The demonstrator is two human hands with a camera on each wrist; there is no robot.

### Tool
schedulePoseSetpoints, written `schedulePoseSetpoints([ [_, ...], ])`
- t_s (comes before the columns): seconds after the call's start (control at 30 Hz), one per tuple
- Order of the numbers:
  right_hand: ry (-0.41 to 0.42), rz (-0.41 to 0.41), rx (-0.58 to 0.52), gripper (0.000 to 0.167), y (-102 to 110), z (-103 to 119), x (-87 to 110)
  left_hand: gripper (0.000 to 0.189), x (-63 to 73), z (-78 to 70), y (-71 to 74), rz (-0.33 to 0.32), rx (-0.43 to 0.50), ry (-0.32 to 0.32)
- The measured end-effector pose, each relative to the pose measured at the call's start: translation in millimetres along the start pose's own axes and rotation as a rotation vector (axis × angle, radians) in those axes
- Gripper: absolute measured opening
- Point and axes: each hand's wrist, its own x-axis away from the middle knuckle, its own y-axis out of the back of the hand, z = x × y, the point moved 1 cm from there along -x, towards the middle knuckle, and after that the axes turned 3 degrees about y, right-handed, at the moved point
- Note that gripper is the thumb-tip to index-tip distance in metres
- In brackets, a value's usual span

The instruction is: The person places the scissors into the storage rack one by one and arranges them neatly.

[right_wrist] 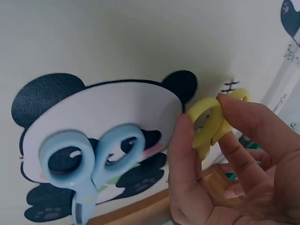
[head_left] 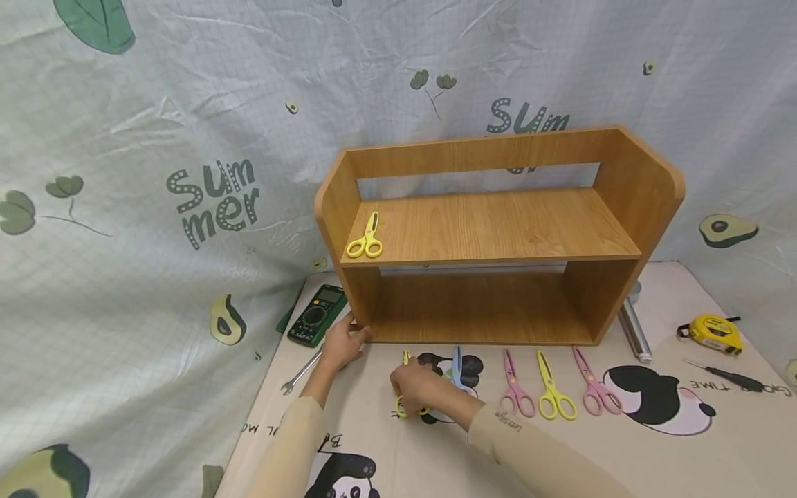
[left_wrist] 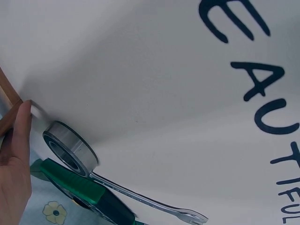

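My right hand [head_left: 414, 387] pinches a pair of yellow scissors [right_wrist: 206, 123] by the handle loops, over the printed mat. Beside it lies a pair of light blue scissors [right_wrist: 91, 161], partly behind the right forearm in the head view. My left hand [head_left: 342, 344] touches the lower left corner of a wooden two-tier shelf [head_left: 492, 261], a finger lying straight against the wood in the left wrist view. Another pair of yellow scissors [head_left: 367, 242] lies at the left of the upper tier. Pink scissors [head_left: 513, 387], yellow scissors [head_left: 551, 391] and more pink scissors [head_left: 594, 387] lie in front of the shelf.
Left of the shelf lie a green multimeter [head_left: 317, 315], a wrench [head_left: 301, 373] and a silver ring-shaped thing [left_wrist: 70, 147]. On the right are a metal tube [head_left: 635, 332], a yellow tape measure [head_left: 712, 334] and a screwdriver [head_left: 735, 378]. A printed cloth [head_left: 249, 138] hangs behind.
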Motion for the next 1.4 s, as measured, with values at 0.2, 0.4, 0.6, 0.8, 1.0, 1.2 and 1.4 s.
schedulePoseSetpoints([
  [0.2,0.029,-0.02,-0.046,0.032,10.5,2.2,11.4,0.058,0.6,1.4,-1.9,0.002,0.017,0.007],
  [0.4,0.053,-0.023,-0.062,0.029,24.4,4.4,24.9,0.056,0.7,3.5,-2.0,-0.001,0.007,0.008],
  [0.6,0.085,-0.027,-0.029,0.027,39.0,10.2,37.9,0.054,-0.5,3.3,-0.4,0.008,-0.001,0.012],
  [0.8,0.152,-0.027,0.027,0.028,61.9,20.7,56.2,0.055,-1.0,2.3,-0.1,-0.008,0.001,-0.026],
  [1.0,0.193,-0.014,0.035,0.029,98.1,33.1,75.3,0.055,-1.0,2.2,-1.5,-0.013,-0.001,-0.039],
  [1.2,0.176,0.014,0.012,0.03,135.8,41.5,87.7,0.053,-3.1,4.5,-1.3,-0.011,-0.02,-0.027],
  [1.4,0.218,-0.024,0.063,0.026,174.3,50.4,95.3,0.056,-2.5,5.0,-1.0,0.003,-0.031,-0.004],
])
